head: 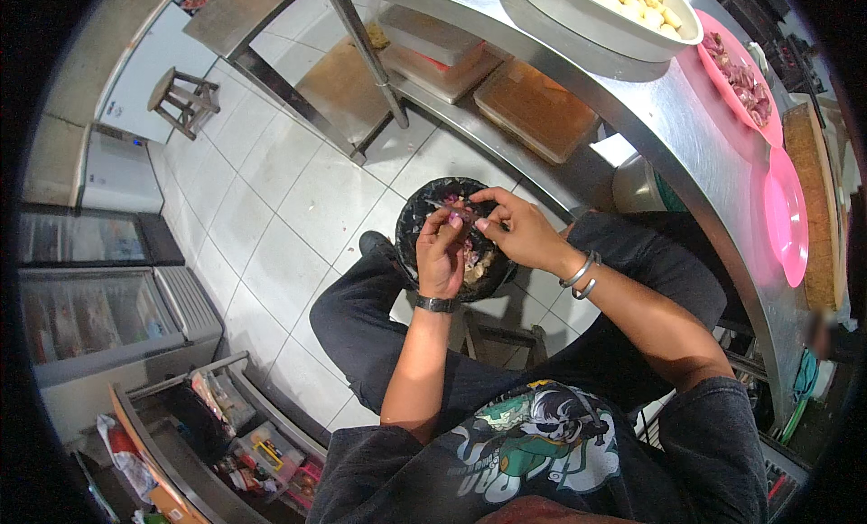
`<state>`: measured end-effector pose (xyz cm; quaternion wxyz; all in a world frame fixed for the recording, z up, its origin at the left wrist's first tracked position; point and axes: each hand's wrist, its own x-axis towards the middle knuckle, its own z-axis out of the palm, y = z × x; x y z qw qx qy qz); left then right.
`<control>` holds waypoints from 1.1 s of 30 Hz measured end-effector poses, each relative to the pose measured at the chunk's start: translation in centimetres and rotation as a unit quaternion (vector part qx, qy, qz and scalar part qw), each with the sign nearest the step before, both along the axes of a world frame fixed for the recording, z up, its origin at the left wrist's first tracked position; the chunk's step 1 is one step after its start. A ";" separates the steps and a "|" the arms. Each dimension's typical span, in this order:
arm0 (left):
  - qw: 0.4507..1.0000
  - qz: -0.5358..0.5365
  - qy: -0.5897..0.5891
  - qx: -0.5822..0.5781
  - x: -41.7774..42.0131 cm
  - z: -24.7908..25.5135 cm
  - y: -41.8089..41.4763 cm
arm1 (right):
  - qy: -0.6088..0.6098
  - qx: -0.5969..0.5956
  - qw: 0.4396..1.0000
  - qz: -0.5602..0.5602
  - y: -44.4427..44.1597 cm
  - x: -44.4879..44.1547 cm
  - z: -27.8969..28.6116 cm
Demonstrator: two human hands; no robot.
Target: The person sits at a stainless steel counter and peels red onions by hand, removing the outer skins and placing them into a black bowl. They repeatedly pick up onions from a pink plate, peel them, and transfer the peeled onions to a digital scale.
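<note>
Both hands are held close together over a bin lined with a black plastic bag [423, 270], which stands on the tiled floor between the knees. Purple and pale peelings [474, 256] lie inside it. My left hand [441, 250] holds a small purplish piece, apparently a shallot [462, 217], between thumb and fingers. My right hand [518, 226] pinches at the same piece from the right, its thumb and index finger touching or almost touching it. A thin blade-like tip [437, 203] shows beside the left fingers; which hand holds it is unclear.
On the steel table [650, 97] at the right stand a pale tray with peeled garlic cloves [633, 6], a pink plate of shallots [745, 84], an overlapping pink plate [789, 216] and a wooden board [809, 199]. Lidded containers [535, 107] sit on the shelf below. A wooden stool [181, 97] stands upper left.
</note>
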<state>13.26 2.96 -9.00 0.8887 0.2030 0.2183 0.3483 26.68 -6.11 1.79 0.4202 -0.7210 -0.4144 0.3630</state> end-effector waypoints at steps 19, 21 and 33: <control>1.000 -0.028 -0.004 -0.002 0.2 -1.9 -0.2 | -0.028 -0.037 0.999 -0.005 0.3 0.5 -0.5; 0.999 -0.032 -0.009 0.005 0.3 -1.4 -0.2 | 0.014 -0.018 0.999 -0.028 0.5 0.7 -0.9; 0.997 -0.051 -0.047 -0.016 -0.9 -0.7 0.4 | 0.032 -0.043 0.995 -0.087 0.4 1.4 -3.6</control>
